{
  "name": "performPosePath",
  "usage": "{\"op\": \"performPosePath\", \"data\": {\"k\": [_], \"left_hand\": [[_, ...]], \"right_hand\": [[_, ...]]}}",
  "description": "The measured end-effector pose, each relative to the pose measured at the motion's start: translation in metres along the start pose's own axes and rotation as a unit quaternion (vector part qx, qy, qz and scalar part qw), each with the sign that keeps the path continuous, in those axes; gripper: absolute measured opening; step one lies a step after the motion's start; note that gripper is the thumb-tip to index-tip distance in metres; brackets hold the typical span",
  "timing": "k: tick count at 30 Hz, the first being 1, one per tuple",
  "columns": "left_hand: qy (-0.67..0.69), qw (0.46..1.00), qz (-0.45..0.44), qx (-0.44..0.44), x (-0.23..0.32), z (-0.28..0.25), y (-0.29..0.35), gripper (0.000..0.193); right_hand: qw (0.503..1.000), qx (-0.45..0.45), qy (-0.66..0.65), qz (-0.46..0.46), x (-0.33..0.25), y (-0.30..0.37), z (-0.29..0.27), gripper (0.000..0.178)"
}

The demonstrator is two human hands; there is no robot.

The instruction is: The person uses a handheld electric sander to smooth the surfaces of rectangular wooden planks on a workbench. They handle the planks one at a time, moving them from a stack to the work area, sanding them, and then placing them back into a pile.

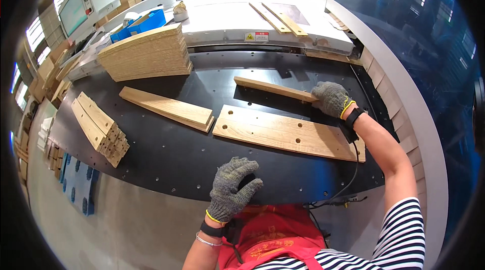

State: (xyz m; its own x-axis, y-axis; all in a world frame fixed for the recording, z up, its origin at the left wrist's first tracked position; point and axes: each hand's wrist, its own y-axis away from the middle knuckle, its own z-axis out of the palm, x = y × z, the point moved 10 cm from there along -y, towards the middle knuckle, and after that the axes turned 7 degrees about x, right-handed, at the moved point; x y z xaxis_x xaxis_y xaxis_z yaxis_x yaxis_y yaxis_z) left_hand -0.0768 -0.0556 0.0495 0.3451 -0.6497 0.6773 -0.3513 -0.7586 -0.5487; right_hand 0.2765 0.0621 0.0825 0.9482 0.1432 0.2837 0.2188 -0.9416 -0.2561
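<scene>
Stacked strips (97,124) at 9 o'clock on the blk table (161,156), then L hand (232,189) at 6, thumb spread off fingers. Now wood strip (269,88) at 1, drilled wood (270,129) at 4, R hand (332,99) btwn 2 & 3, pinching that strip's R end.

Our L forearm (202,257) points fwd, w/ gloved L hand (230,189) relaxed, fingers (236,166) half bent & thumb (251,187) apart. Our R arm (386,156) reaches further fwd, slightly bent; R hand (331,99), also gloved, is closed in grip, pointing approx. left.
</scene>
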Motion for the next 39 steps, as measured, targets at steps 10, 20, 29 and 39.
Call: {"op": "performPosePath", "data": {"k": [10, 20, 29, 39], "left_hand": [[-0.007, 1.000, 0.016, 0.006, 0.004, -0.003, 0.001, 0.041], [-0.007, 0.999, 0.053, -0.002, 0.014, 0.002, -0.001, 0.041], [-0.044, 0.995, 0.087, 0.000, 0.023, 0.003, 0.003, 0.045], [-0.193, 0.971, 0.139, -0.037, 0.052, 0.039, -0.014, 0.074]], "right_hand": [[0.987, 0.153, 0.040, 0.018, -0.006, 0.008, -0.025, 0.013], [0.994, -0.035, 0.061, 0.078, 0.025, 0.012, 0.020, 0.018], [0.985, 0.008, -0.170, -0.025, -0.040, 0.070, -0.088, 0.025], [0.936, -0.125, -0.321, -0.068, -0.138, 0.118, -0.084, 0.037]]}}
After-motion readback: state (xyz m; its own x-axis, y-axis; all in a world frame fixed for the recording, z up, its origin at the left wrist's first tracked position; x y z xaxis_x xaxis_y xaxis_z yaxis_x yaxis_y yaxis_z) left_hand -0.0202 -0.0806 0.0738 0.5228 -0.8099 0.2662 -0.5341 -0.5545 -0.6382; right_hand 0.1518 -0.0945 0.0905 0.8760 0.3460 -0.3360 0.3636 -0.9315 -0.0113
